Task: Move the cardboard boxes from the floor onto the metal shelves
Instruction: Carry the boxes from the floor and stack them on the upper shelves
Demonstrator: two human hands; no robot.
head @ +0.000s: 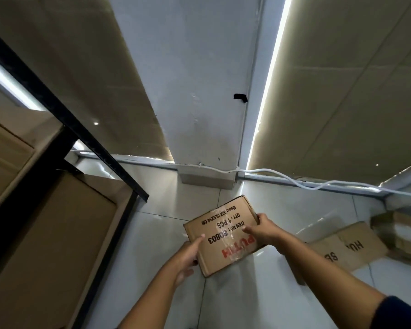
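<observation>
A small printed cardboard box (223, 236) is tilted, held off the floor, with black metal shelves (64, 115) to its left.

Black metal shelves (64, 115) (left) carry large cardboard boxes (52, 245).

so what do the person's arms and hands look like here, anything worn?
Both forearms are bare. The right arm shows the edge of a dark navy sleeve near the elbow, at the frame's bottom right. The left arm shows no sleeve in view. The left hand and right hand have no gloves, and no rings, watch or wristband can be seen.
</observation>
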